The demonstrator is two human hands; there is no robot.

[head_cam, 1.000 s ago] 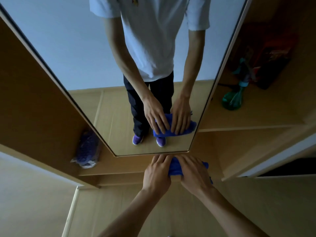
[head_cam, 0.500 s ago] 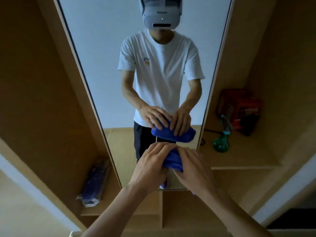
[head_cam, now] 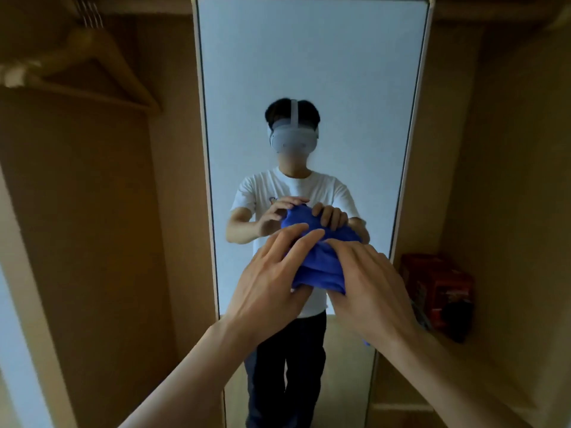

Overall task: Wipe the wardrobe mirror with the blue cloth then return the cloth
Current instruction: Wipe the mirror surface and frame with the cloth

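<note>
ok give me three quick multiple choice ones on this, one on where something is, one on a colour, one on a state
1. Where is the red box?
A) on the shelf right of the mirror
B) left of the mirror
C) on top of the wardrobe

2. What colour is the cloth?
A) green
B) blue
C) white

3. How is the cloth now?
A) spread flat on the glass
B) lying beside the box
C) bunched between the left hand and right hand

Answers: 1 A, the box sits low on the right; 2 B, blue in hand and in reflection; 3 C, both hands hold it crumpled.
</note>
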